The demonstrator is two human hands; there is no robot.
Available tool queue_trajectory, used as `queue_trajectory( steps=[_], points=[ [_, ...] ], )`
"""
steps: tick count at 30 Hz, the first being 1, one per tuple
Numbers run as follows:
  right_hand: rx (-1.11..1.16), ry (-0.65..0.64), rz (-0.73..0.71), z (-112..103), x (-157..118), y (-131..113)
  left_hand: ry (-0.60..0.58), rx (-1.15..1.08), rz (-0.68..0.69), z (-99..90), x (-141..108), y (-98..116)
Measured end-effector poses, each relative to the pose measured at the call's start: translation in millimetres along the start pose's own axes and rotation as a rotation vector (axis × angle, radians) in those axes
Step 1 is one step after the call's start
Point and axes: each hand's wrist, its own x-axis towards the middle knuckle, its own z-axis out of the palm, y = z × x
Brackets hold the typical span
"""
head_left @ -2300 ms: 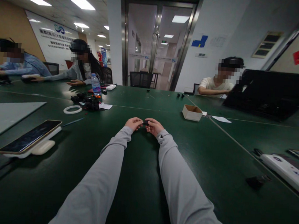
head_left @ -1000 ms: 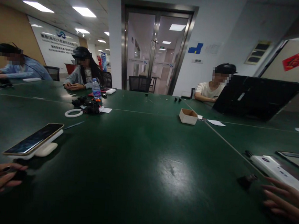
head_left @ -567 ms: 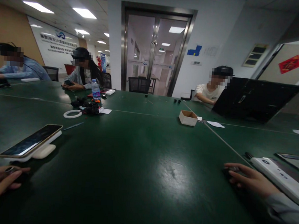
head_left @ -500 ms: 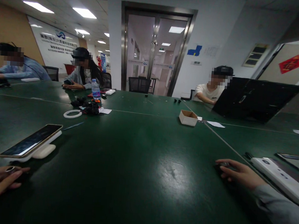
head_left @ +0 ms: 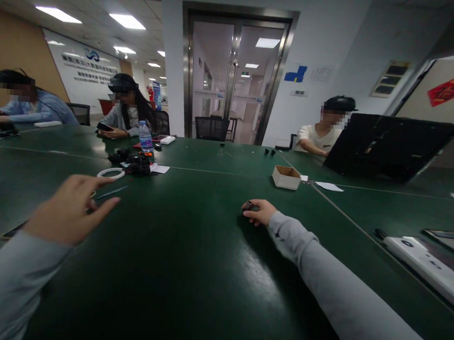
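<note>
My right hand (head_left: 261, 213) rests low over the middle of the green table (head_left: 189, 251), its fingers closed round a small dark cylindrical object (head_left: 248, 206). On the left, my left hand (head_left: 69, 207) is raised above the table with thumb and forefinger apart. Nothing shows between those two fingertips, and its other fingers are curled and mostly hidden. Beneath that hand, the phone (head_left: 13, 230) is largely covered. Just past its fingertips lie a thin blue-grey tool (head_left: 112, 192) and a white ring (head_left: 111, 173).
Farther back stand an open box (head_left: 286, 178), a bottle (head_left: 145, 136) and a dark tangled bundle (head_left: 133, 161). A white device (head_left: 426, 264) lies at the right. Three people sit across the table, one beside a large black panel (head_left: 390, 146).
My right hand has moved left to the middle of the table with the small object. My left hand has moved forward and right, opened, and now covers most of the phone.
</note>
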Motion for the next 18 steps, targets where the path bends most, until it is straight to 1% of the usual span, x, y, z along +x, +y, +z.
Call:
queue_trajectory(
  steps=[1, 2, 3, 4, 5, 6, 9, 11, 12, 14, 16, 17, 18],
  points=[
    [0.019, 0.011, -0.008, 8.1, 9.2, -7.5, -0.065, -0.047, 0.117, 9.0, 18.1, 28.6],
    [0.047, 0.018, -0.015, 16.6, 18.1, -14.9, -0.141, -0.127, 0.226, 22.4, 34.7, 54.6],
    [0.082, 0.021, -0.022, 25.2, 26.9, -22.0, -0.206, -0.211, 0.296, 39.7, 49.7, 77.3],
    [0.123, 0.029, -0.030, 33.9, 35.5, -28.5, -0.245, -0.294, 0.330, 60.0, 63.2, 96.2],
    [0.164, 0.033, -0.033, 42.3, 43.9, -34.2, -0.288, -0.382, 0.371, 82.1, 75.3, 111.5],
    [0.201, 0.037, -0.036, 50.1, 52.1, -39.0, -0.306, -0.463, 0.383, 104.9, 86.1, 123.7],
    [0.261, 0.067, -0.062, 67.9, 73.4, -47.3, -0.234, -0.626, 0.313, 166.4, 109.8, 147.0],
    [0.265, 0.098, -0.089, 75.1, 83.2, -48.3, -0.201, -0.701, 0.269, 196.9, 117.7, 155.2],
    [0.270, 0.111, -0.096, 78.0, 86.5, -47.9, -0.180, -0.740, 0.223, 208.9, 119.4, 157.4],
    [0.309, 0.136, -0.083, 84.1, 89.9, -46.0, -0.131, -0.849, 0.047, 227.8, 119.5, 158.6],
    [0.383, 0.187, -0.057, 91.2, 90.1, -43.6, -0.082, -0.978, -0.166, 241.3, 117.2, 156.2],
    [0.423, 0.221, -0.048, 94.7, 89.4, -42.6, -0.069, -1.033, -0.241, 246.4, 115.9, 154.2],
    [0.459, 0.249, -0.044, 97.8, 88.6, -41.7, -0.064, -1.076, -0.277, 250.3, 114.7, 151.9]
  ],
)
